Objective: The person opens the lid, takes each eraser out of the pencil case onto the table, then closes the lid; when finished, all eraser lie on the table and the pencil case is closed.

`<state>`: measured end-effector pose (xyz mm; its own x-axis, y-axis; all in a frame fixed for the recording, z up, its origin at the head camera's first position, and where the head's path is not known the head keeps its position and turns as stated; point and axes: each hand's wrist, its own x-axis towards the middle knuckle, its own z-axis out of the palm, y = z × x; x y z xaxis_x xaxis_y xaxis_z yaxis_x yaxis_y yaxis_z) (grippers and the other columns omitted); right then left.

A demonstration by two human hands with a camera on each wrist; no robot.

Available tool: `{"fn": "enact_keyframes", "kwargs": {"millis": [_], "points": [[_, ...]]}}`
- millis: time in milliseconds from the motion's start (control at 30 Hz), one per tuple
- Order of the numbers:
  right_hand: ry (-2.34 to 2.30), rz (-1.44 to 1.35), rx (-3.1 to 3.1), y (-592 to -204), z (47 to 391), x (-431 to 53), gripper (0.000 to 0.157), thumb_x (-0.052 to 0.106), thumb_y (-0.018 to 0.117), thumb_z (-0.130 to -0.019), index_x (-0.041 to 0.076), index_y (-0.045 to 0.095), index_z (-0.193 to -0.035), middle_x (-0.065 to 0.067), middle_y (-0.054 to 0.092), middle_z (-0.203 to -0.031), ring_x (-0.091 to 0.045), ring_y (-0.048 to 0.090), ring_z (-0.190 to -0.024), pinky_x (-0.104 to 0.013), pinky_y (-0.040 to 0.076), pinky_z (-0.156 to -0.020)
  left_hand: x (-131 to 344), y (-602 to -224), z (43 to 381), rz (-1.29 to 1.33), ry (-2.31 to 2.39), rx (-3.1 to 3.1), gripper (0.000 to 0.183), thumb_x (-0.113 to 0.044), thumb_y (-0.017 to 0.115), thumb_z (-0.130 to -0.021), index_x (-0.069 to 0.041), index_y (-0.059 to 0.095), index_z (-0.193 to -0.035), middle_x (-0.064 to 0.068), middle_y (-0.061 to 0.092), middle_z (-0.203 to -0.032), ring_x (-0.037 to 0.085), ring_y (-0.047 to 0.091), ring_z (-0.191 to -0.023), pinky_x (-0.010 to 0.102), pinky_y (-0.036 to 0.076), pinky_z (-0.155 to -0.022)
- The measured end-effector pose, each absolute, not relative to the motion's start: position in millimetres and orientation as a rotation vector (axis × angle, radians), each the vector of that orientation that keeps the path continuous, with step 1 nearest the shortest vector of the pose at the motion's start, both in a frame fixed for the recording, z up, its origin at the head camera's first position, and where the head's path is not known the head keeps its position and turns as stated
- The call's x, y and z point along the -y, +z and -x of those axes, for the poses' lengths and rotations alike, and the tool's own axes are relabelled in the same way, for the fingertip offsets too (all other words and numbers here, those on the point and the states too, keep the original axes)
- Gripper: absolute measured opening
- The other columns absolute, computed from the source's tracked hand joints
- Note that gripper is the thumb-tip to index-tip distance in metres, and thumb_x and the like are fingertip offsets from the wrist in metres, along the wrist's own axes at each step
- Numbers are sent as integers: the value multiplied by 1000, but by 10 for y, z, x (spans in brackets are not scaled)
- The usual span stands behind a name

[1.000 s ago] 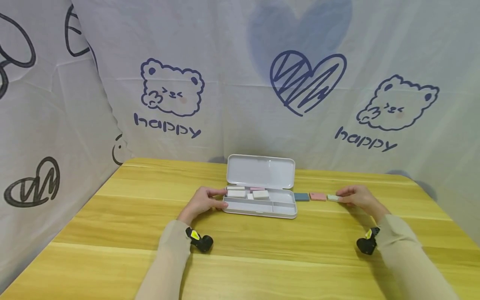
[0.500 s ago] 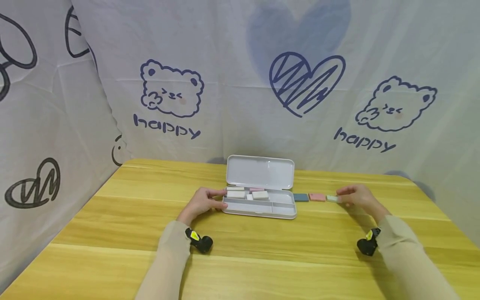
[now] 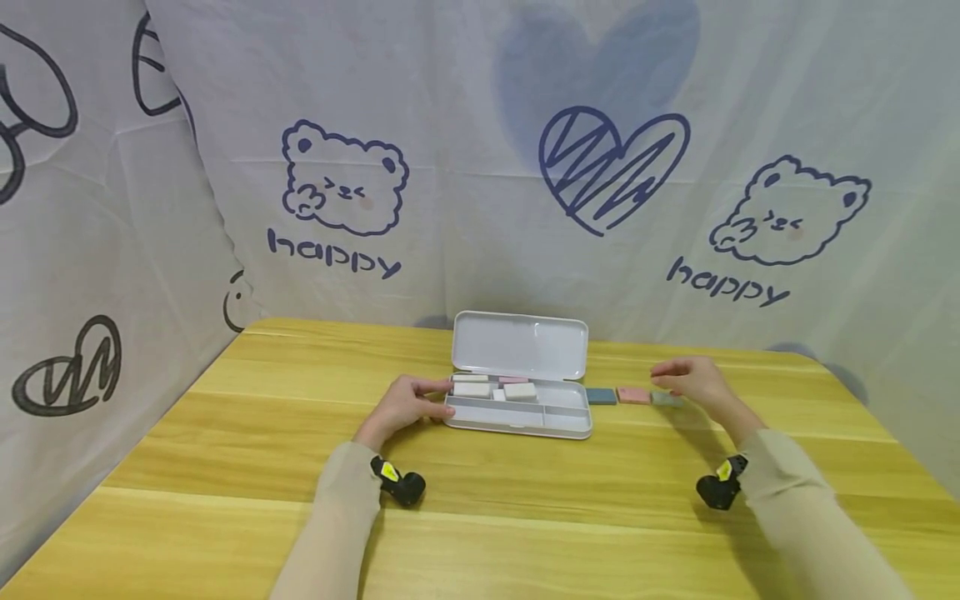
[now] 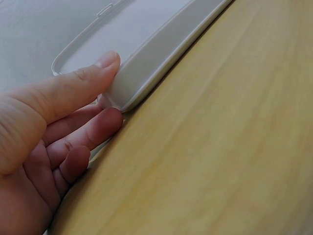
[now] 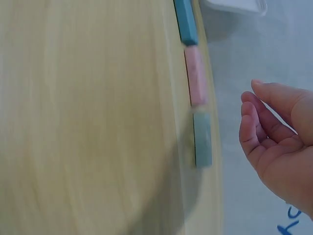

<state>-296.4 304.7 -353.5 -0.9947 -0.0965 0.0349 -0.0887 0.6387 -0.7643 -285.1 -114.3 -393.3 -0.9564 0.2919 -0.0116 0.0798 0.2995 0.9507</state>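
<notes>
My left hand holds the left end of a white pencil case; in the left wrist view the thumb lies along the case's corner with fingers curled below. The case's lid stands raised. Inside lie several white eraser-like blocks and a pink one. To the right, a blue block, a pink block and a pale green block form a row on the table. Above the green block hovers my right hand, empty, its fingers loosely bent.
The wooden table carries everything. A white cloth printed with bears and hearts hangs behind its back edge, and another cloth hangs on the left. Each wrist wears a black camera.
My right hand has let go of the pale green block and risen up and to the left, leaving it at the row's end. My left hand stays on the case.
</notes>
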Motion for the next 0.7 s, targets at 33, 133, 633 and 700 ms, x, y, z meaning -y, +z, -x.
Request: {"fn": "enact_keyframes", "kwargs": {"millis": [33,133,633,700], "points": [[-1331,164,-2829,-3532,2967,-3016,32,8,59,-85,-14,56,-107,-16,63,-96,-7,55,-75,-37,49,-70,1147,-3969,2878,-342,1725,-2382,47,-7,73,-72,4,57,-115,20,56,-114,12,53,-56,24,40,-52],[-1362,185,-2806,-3535,2988,-2931,31,7,60,-85,-15,56,-106,-15,64,-94,-10,56,-75,-38,49,-70,1154,-4050,2935,-333,1730,-2386,48,-10,75,-71,2,58,-114,18,57,-115,11,52,-55,23,40,-51],[-1467,159,-2634,-3556,3075,-2398,32,8,62,-83,-11,56,-109,-4,63,-86,-15,52,-63,-25,46,-52,1155,-4088,2969,-325,1733,-2385,49,-12,76,-70,0,59,-115,16,59,-112,11,52,-55,22,40,-50],[-1449,193,-2657,-3565,3082,-2325,31,9,63,-82,-10,58,-107,-4,63,-85,-14,51,-62,-25,42,-47,1152,-4086,2969,-323,1732,-2383,49,-12,76,-70,0,59,-115,16,59,-111,10,52,-55,22,40,-50]]}}
